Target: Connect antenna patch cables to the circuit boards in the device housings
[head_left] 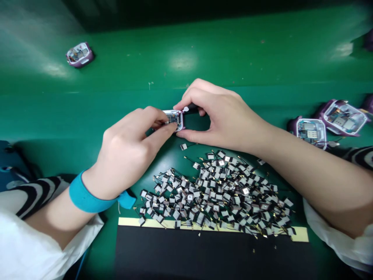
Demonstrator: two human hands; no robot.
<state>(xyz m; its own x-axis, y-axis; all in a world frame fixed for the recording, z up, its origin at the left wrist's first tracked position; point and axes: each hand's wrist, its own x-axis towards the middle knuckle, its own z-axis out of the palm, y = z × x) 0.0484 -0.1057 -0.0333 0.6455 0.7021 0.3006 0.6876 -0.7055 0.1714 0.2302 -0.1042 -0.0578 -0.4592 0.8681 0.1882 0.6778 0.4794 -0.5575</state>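
Note:
An opened smartwatch case point(180, 119) with a white rim and a bare circuit board inside sits between my hands, above the middle of the green bench. My right hand point(225, 116) grips it by its right end, fingers at the far side and thumb at the near side. Thumb and fingers of my left hand point(131, 144) are bent together over the board; whatever they pinch is hidden. A small white round piece point(186, 109) shows by the right fingertips, beside a dark part of the case.
Below the hands lies a heap of small grey square parts with thin leads point(215, 190), reaching a yellow strip point(300, 234) on a black mat point(215, 256). Open purple watch cases lie at right point(345, 116) and far left point(79, 54). One loose part point(183, 146) lies apart.

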